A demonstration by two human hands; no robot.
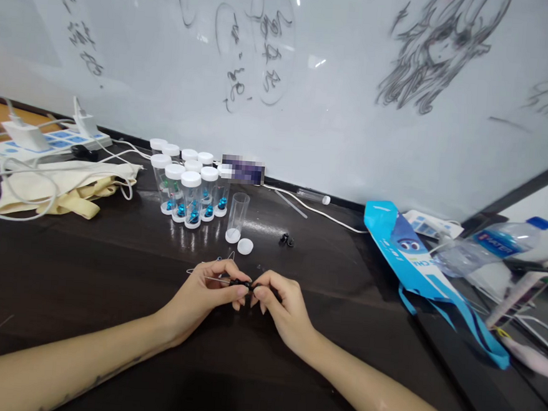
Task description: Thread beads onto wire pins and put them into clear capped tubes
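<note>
My left hand (202,291) pinches small black beads (240,282) between thumb and fingers. A thin whitish cord (216,279) runs from them across that hand and loops on the table behind it. Close against it, my right hand (288,303) closes its thumb and index finger at the right end of the same black beads; the fingertips hide the exact contact. Beyond the hands stands an uncapped clear tube (240,212), its white cap (245,247) lying beside it. Several loose black beads (286,239) rest on the dark table to the right.
Several white-capped tubes (191,193) holding shiny blue pieces stand at the back left. Left of them are a cream cloth bag (59,184) and a power strip (60,139) with cables. A blue bag (402,255) and a water bottle (491,242) lie right. A whiteboard (327,109) rises behind.
</note>
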